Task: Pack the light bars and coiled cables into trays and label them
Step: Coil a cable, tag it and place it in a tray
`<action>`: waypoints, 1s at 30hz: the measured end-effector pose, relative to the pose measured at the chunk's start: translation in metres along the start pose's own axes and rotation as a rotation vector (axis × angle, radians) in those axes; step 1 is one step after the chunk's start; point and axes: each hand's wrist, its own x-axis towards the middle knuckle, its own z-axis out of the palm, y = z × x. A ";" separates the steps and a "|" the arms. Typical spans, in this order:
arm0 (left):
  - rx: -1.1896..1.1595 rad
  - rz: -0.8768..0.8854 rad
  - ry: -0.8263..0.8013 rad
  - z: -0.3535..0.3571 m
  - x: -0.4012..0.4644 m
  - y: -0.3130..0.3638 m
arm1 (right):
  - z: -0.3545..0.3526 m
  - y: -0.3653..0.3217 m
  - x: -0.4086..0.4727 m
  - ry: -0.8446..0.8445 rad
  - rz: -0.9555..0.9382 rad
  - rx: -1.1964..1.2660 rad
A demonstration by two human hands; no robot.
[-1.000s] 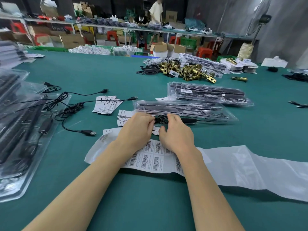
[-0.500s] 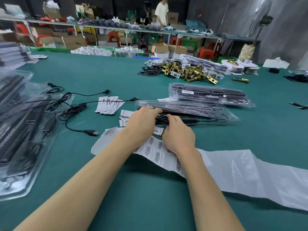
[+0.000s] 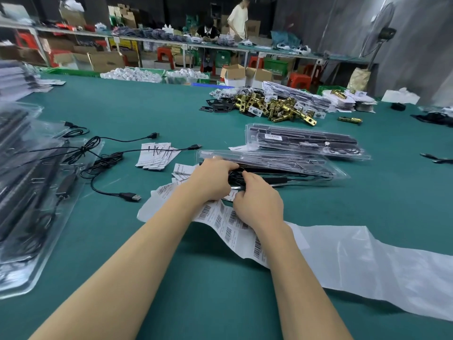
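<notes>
A clear plastic tray (image 3: 294,165) with a dark light bar lies in front of me, with a black coiled cable (image 3: 236,176) at its near left end. My left hand (image 3: 208,179) reaches over that end, its fingers curled onto the tray edge and cable. My right hand (image 3: 257,202) sits just beside it, fingers curled on the cable, and both hands lie over a strip of barcode labels (image 3: 228,222). A second packed tray (image 3: 306,142) with a label lies farther back.
Stacked clear trays (image 3: 27,192) fill the left edge. Loose black USB cables (image 3: 105,163) and a fan of white cards (image 3: 157,155) lie left of centre. White backing paper (image 3: 380,266) trails right. Brass lock parts (image 3: 274,107) are piled beyond. People work at the far bench.
Both hands have moved forward from the label strip to the tray's near left end and the coiled cable. The label strip's end has lifted and shifted under the hands.
</notes>
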 end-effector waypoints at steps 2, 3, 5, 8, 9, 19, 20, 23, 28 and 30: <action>-0.043 0.012 0.018 0.001 -0.001 0.002 | -0.001 -0.001 0.000 -0.004 -0.007 -0.004; -0.047 0.015 0.031 0.002 -0.002 0.002 | -0.002 -0.001 0.000 -0.012 -0.009 -0.013; -0.039 0.017 0.065 0.004 -0.005 0.003 | -0.003 -0.001 0.000 -0.036 -0.012 -0.035; -0.014 0.046 0.113 0.006 -0.008 0.001 | -0.005 -0.001 0.001 -0.058 -0.018 -0.060; -0.018 0.054 0.121 0.006 -0.008 0.000 | -0.005 -0.001 0.001 -0.060 -0.021 -0.065; -0.020 0.045 0.134 0.006 -0.009 -0.002 | -0.008 0.000 0.005 -0.117 -0.029 -0.125; -0.009 0.036 0.148 0.005 -0.009 -0.001 | -0.008 0.000 0.006 -0.122 -0.027 -0.128; 0.028 0.047 0.184 0.002 -0.011 -0.002 | -0.010 0.000 0.009 -0.136 -0.047 -0.139; 0.094 0.083 0.146 0.010 -0.016 -0.003 | -0.008 -0.001 0.014 -0.118 -0.077 -0.141; 0.114 0.113 0.123 0.014 -0.018 -0.004 | -0.007 -0.002 0.016 -0.115 -0.064 -0.124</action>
